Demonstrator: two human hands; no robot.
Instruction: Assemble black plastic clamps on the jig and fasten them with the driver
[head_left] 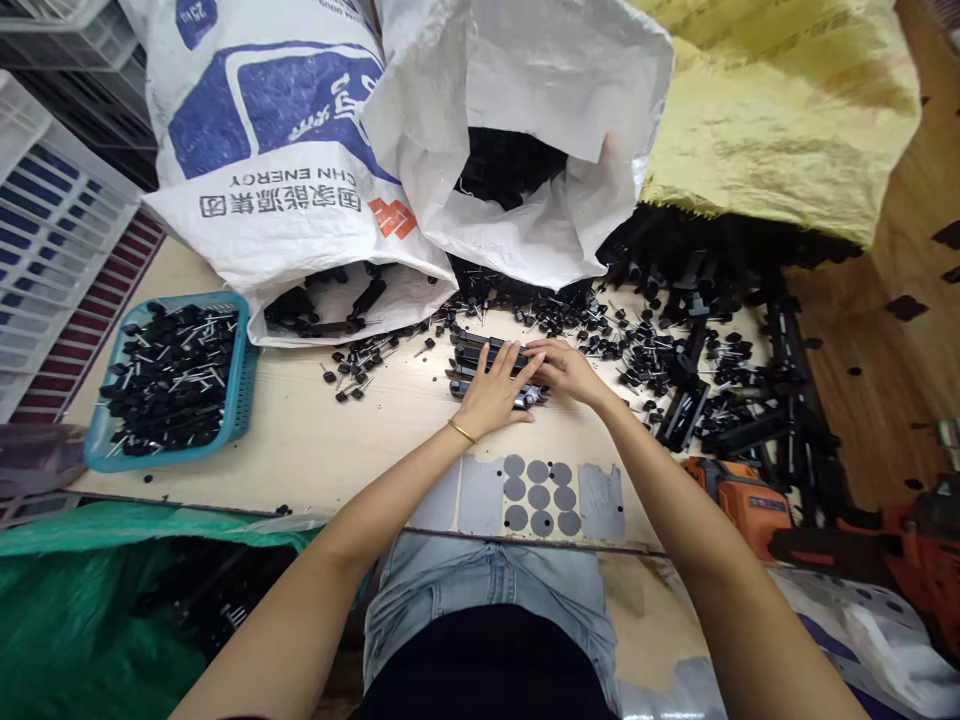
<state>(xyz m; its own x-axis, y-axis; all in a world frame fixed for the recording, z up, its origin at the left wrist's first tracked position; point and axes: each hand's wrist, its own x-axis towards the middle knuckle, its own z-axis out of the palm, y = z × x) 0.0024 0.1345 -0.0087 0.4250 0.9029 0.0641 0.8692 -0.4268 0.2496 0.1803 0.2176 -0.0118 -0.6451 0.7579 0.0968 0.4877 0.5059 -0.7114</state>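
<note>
In the middle of the table, several long black plastic bars [480, 341] lie side by side in a row under my hands. My left hand [495, 392] rests on them with its fingers spread and the thumb held out to the right. Against the right ends of the bars, my right hand [568, 372] bends its fingers around them; its fingertips are partly hidden. The nearest bar looks grey and shiny at its right end. Small black-headed screws [352, 372] lie loose to the left of the bars, and more black-headed screws [645, 345] are scattered to the right.
A blue basket [244, 390] full of black-headed screws stands at left. White sacks [300, 215] and a yellow sack [772, 120] holding black parts line the back. Grey round stickers [538, 496] mark the front edge. An orange power tool [750, 505] lies right; a green bag [75, 610] sits lower left.
</note>
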